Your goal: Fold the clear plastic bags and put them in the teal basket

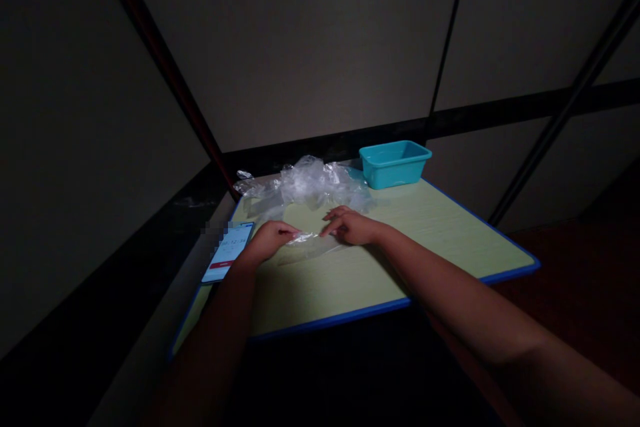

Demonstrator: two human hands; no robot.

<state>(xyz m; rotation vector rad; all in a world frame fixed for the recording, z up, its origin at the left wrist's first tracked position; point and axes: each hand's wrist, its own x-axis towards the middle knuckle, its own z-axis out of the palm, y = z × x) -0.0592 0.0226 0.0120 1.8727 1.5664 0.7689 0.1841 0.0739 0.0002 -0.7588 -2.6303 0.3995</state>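
Note:
A clear plastic bag [306,237] lies low over the table between my two hands. My left hand [271,241] pinches its left end between thumb and fingers. At its right side is my right hand [350,226], with the index finger and thumb touching the plastic and the other fingers apart from them. Some of the clear film reaches under the right hand. Just behind both hands spreads a loose heap of crumpled clear plastic bags [313,181].
The yellow-green table [330,293] has a blue edge. A turquoise basket [395,177] stands at its back right, beside the heap. A phone with a lit screen [229,250] lies at the left edge, by my left wrist. Wall panels rise behind.

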